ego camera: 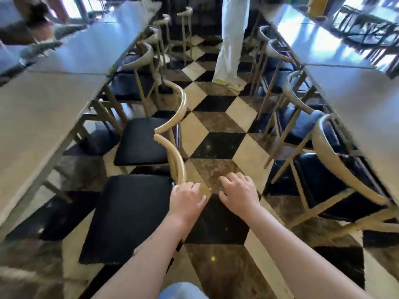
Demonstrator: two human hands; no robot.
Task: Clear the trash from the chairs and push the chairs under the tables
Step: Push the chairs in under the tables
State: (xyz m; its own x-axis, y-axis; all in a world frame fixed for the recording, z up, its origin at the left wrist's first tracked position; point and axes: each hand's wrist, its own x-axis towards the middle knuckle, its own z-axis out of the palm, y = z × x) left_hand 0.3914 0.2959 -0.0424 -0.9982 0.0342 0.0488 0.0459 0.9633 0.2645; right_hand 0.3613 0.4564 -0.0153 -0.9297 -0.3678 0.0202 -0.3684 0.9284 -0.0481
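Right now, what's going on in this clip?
A person stands in the aisle between two rows of tables, tidying chairs. The left hand rests on the curved wooden back of the nearest chair on the left; the right hand hovers beside it, fingers spread, holding nothing. That chair's dark seat sticks out from the left table, so it isn't pushed in yet. No trash shows on its seat. Another person in white trousers stands farther down the aisle.

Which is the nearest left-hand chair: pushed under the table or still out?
Out. The nearest chair's seat lies almost wholly clear of the table edge; the left hand rests on its backrest.
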